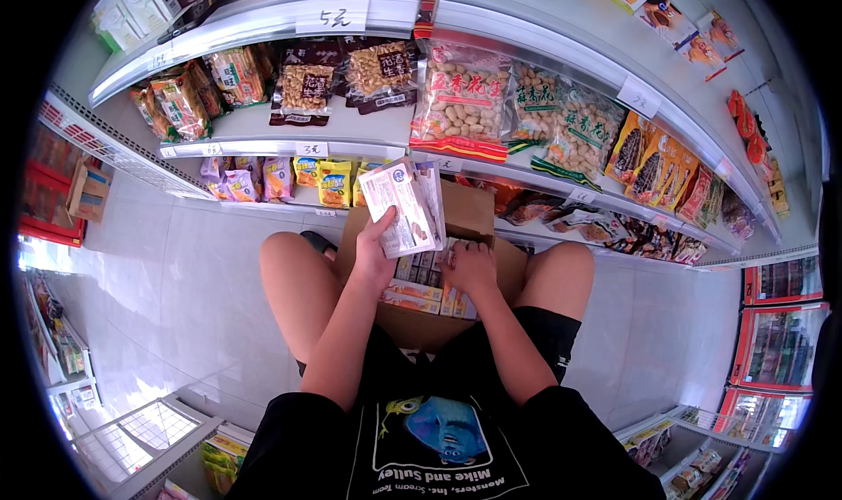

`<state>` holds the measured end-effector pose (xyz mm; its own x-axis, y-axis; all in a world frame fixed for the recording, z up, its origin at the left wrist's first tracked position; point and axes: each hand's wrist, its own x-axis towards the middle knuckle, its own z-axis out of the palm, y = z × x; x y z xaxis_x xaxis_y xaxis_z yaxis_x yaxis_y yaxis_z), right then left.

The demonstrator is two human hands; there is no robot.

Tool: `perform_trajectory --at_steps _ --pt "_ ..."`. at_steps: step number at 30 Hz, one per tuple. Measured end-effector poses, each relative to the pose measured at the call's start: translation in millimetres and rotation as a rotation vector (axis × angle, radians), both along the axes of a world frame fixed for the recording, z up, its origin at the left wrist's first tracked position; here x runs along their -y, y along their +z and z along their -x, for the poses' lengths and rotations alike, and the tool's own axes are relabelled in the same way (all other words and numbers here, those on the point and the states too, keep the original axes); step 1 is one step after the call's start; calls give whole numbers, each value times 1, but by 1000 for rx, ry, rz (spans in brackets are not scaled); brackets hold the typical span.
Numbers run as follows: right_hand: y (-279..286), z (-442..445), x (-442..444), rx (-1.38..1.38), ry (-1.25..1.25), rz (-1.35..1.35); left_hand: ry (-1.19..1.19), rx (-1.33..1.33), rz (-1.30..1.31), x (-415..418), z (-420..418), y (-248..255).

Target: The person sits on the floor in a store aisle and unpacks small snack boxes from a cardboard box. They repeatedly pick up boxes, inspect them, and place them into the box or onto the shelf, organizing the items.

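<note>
My left hand point(376, 250) grips a few flat white product boxes point(402, 209), fanned slightly, with the thumb on the front one. They are held above an open cardboard carton point(421, 327) between my knees. Inside the carton lie several small packaged boxes point(421, 296), some with orange and white sides. My right hand point(471, 266) reaches into the right part of the carton, its fingers bent down among the boxes. Whether those fingers hold one is hidden.
A shelf unit ahead carries bagged peanuts point(464, 102), peanut-brittle packs point(306, 89) and yellow snack bags point(335, 183). Its shelf edge point(368, 18) overhangs the lower goods. Tiled floor point(210, 270) lies at both sides. Red-framed glass cabinets point(783, 345) stand at right.
</note>
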<state>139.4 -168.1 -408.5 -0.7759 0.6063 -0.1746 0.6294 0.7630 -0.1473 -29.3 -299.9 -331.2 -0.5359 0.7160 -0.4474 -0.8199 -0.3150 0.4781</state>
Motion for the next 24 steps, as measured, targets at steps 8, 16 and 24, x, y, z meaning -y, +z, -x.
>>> perform_trajectory --at_steps 8,16,24 --pt "13 -21 33 -6 -118 118 -23 -77 -63 0 2 15" --pt "50 -24 38 -180 -272 145 -124 -138 -70 15 8 20" --pt "118 -38 16 -653 -209 45 -405 -175 -92 26 10 12"
